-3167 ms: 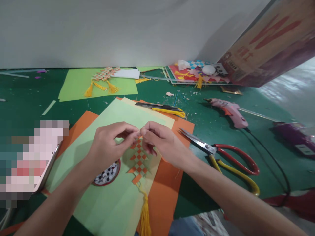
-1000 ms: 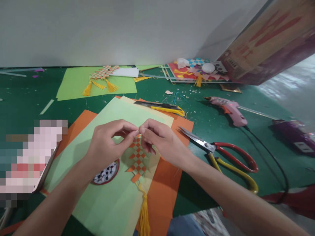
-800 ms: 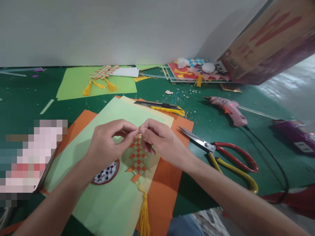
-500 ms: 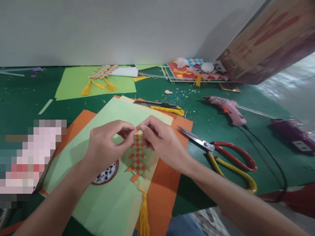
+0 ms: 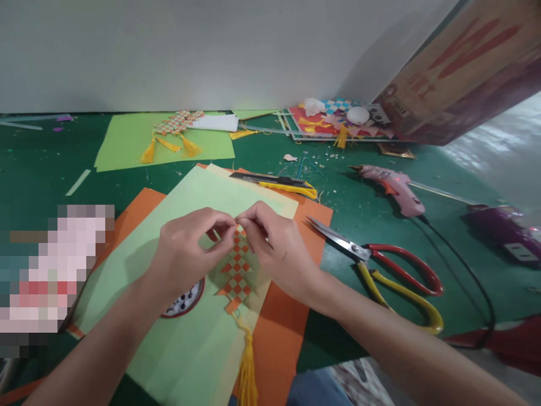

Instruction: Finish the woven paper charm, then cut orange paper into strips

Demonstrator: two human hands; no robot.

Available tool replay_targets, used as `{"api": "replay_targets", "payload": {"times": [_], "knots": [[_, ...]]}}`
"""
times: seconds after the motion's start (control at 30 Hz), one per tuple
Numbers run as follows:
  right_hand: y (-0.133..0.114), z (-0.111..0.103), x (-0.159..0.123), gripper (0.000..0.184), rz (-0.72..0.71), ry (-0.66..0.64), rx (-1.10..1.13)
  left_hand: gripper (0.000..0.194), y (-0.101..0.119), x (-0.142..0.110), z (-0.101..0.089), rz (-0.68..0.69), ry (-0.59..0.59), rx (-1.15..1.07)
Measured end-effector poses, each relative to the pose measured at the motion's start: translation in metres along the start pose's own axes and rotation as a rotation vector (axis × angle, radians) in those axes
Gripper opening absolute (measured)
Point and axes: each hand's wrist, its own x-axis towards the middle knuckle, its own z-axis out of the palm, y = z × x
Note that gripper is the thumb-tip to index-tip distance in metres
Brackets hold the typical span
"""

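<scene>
Woven paper strip point(image 5: 239, 270), orange and pale green in a checker pattern, lies on the stacked sheets directly below and between the two hands, its upper end at the fingertips. Left hand point(image 5: 190, 239): thumb and forefinger closed together at the tips in a pinch. Right hand point(image 5: 281, 242): likewise pinched, fingers curled, its tips meeting those of the left. What is held between the tips is too small and too covered to tell. A yellow tassel point(image 5: 247, 366) hangs from a loop at the strip's lower end and extends toward the person.

Under the left wrist, partly covered, is a round red-rimmed dish point(image 5: 202, 294) containing small black-and-white pieces. It rests on a pale green sheet point(image 5: 181, 355), with orange paper point(image 5: 279, 324) beneath. Beyond the hands, a black cutter point(image 5: 274, 181) lies across the stack's far edge.

To the right, scissors point(image 5: 359, 252) with one red and one yellow handle lie with blades parted. Farther right, a pink glue gun point(image 5: 399, 189) lies on the green table point(image 5: 34, 175). At the back, a second woven piece point(image 5: 177, 123) with yellow tassels lies on bright green paper point(image 5: 127, 144).
</scene>
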Motion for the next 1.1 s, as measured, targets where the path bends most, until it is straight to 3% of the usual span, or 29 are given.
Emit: {"api": "replay_targets", "payload": {"times": [0.7, 1.1], "knots": [[0.0026, 0.0006, -0.0021, 0.013, 0.017, -0.025, -0.175, 0.009, 0.0012, 0.0022, -0.0005, -0.065, -0.038, -0.055], [0.0004, 0.0003, -0.0007, 0.012, 0.023, -0.041, -0.132, 0.011, 0.004, 0.0064, -0.0047, -0.115, -0.103, -0.111]]}}
